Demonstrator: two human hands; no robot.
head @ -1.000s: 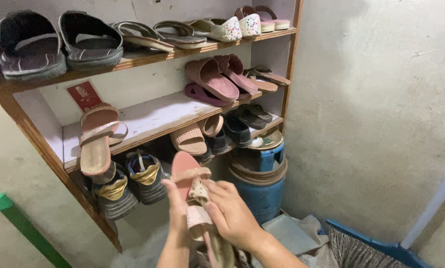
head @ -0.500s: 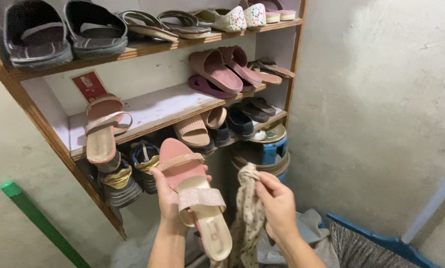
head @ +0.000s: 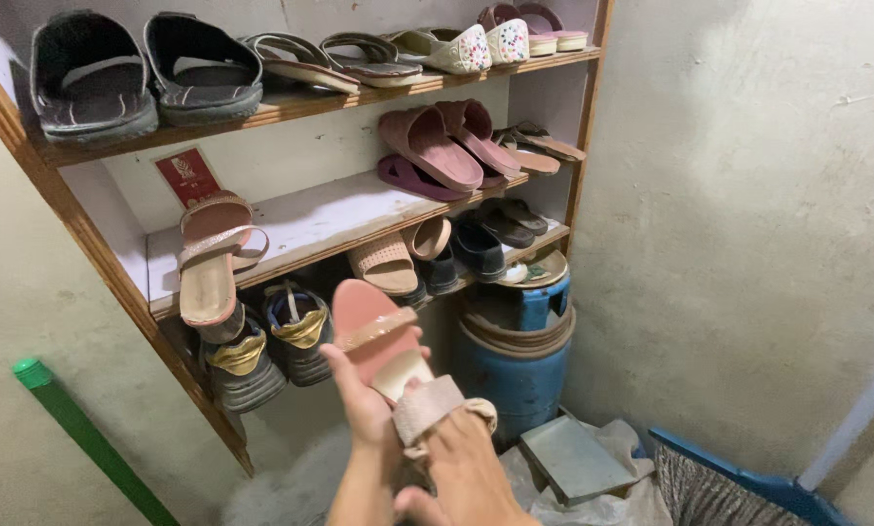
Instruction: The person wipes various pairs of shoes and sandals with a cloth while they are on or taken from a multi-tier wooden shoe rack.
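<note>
My left hand (head: 357,401) grips a pink sandal (head: 373,329) from below, toe pointing up toward the wooden shoe rack (head: 305,222). A glittery strap (head: 427,404) crosses the sandal's middle. My right hand (head: 466,469) lies over the heel end with a beige spotted cloth (head: 483,409) bunched under it; most of the cloth is hidden. The matching sandal (head: 206,261) sits at the left of the middle shelf, its toe hanging over the edge.
The rack holds several slippers, sandals and shoes on three shelves. A blue drum (head: 517,378) with stacked lids stands under its right end. A grey slab (head: 573,456), a blue-backed broom (head: 739,484), a green pole (head: 81,438) and a plaster wall surround me.
My right hand, which held the cloth dangling to the right of the sandal, has come back onto the sandal's heel end with the cloth. The sandal has tilted slightly.
</note>
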